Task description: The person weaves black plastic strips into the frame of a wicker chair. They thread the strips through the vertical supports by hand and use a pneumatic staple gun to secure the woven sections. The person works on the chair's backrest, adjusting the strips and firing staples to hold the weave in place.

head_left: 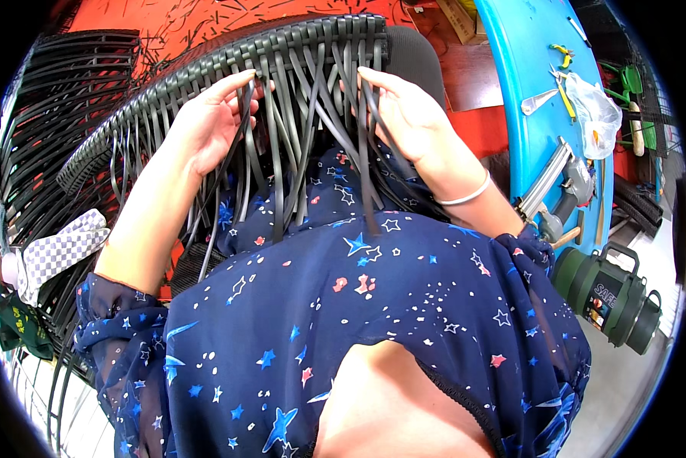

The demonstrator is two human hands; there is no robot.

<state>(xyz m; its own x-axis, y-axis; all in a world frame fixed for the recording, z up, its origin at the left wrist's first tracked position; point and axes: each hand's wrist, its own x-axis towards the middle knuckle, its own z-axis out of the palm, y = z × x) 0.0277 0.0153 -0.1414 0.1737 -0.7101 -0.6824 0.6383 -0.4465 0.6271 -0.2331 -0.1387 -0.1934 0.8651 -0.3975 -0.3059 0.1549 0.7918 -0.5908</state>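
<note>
Across my lap lies a curved, dark woven panel [228, 67], with many loose black flat strips [278, 164] hanging from its near edge toward me. At the left of this hanging bunch, my left hand [214, 122] is closed, its fingers curled around a strip just under the weave. My right hand [405, 114] pinches another strip near the panel's right end, thumb and forefinger close to the woven edge. Between the hands, several strips cross over one another. The exact grip of the right fingers is partly hidden behind the strips.
A blue table [511, 99] at the right holds pliers [562, 55], a clear plastic bag [596, 114] and a power tool [576, 195]. Below it stands a dark green jug [606, 298]. Black woven frames [75, 99] and a checked glove [64, 248] are at left. Strip scraps litter the red floor [167, 30].
</note>
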